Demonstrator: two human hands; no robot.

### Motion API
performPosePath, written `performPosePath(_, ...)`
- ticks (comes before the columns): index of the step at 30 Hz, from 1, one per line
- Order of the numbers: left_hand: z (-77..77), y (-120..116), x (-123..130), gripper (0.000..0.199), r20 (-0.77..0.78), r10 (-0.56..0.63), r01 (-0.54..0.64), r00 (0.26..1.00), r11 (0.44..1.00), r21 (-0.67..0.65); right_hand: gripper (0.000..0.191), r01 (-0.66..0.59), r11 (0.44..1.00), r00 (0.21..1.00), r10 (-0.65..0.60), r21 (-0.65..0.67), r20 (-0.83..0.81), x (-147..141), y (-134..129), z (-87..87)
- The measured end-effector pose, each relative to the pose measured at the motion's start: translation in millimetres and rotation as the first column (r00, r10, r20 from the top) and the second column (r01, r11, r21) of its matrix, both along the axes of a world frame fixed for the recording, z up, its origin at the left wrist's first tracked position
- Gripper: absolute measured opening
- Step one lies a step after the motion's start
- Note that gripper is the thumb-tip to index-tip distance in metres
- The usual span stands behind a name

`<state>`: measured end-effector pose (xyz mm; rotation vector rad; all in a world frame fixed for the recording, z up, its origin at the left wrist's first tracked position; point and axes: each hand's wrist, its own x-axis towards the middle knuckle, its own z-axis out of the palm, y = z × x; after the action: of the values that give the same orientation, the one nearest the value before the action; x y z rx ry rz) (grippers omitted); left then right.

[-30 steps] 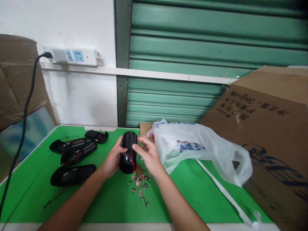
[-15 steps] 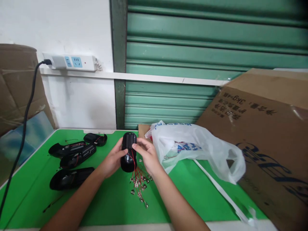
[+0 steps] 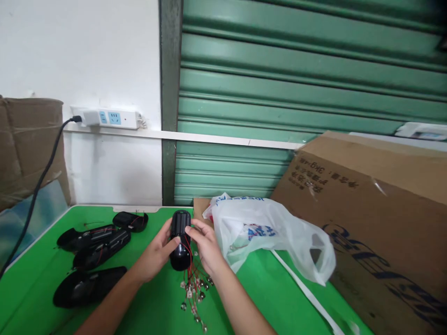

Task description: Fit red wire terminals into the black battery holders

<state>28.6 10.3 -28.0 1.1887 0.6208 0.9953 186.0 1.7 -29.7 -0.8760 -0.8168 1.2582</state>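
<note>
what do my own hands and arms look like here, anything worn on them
Your left hand and right hand are ungloved, each with a slim forearm that widens away from the wrist. No sleeve, watch, bracelet or marking shows. No ring shows either, though some fingers are partly hidden.

I see a green tabletop (image 3: 279,293), glossy black casings (image 3: 91,286) with red wires (image 3: 186,246), a translucent white bag (image 3: 289,232) with blue lettering, and a ridged green shutter (image 3: 279,83).
</note>
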Motion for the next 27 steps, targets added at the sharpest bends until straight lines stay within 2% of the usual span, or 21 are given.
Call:
performPosePath(5, 3.7, 0.0, 0.1, 0.072, -0.082, 0.033, -0.027, 0.996, 0.997, 0.078, 0.040, -0.020, 1.000, 0.999, 0.019, -0.014, -0.029, 0.1, 1.1, -2.8)
performPosePath(10, 7.6, -2.2, 3.4, 0.066, -0.101, 0.069, -0.058, 0.992, 0.992, 0.111, 0.043, -0.028, 0.999, 0.999, 0.027, -0.032, -0.023, 2.0, 1.6, -4.8)
performPosePath(13, 7.5, -3.2, 4.8, 0.061, -0.052, 0.073, -0.072, 0.996, 0.997, 0.031, 0.044, -0.042, 0.998, 0.998, 0.040, -0.053, -0.037, 4.7, 1.4, -4.1)
performPosePath(17, 6.4, -3.4, 4.4, 0.052, 0.118, 0.038, -0.021, 0.992, 0.990, -0.138, 0.043, -0.089, 0.993, 0.993, 0.083, -0.074, -0.080, 7.9, 1.4, -0.7)
performPosePath(20, 4.5, -1.8, 3.7, 0.048, 0.170, 0.029, -0.004, 0.985, 0.990, -0.141, 0.042, -0.098, 0.993, 0.992, 0.092, -0.073, -0.083, 8.7, 1.6, 1.9)
performPosePath(22, 1.1, 0.3, 3.6, 0.049, 0.134, 0.044, -0.029, 0.990, 0.993, -0.112, 0.042, -0.089, 0.993, 0.994, 0.083, -0.081, -0.075, 9.0, 1.8, 3.2)
performPosePath(27, -9.7, 4.3, 3.7, 0.057, -0.068, 0.128, -0.128, 0.989, 0.992, 0.000, 0.045, -0.069, 0.993, 0.998, 0.069, -0.096, -0.010, 11.3, 1.0, 5.7)
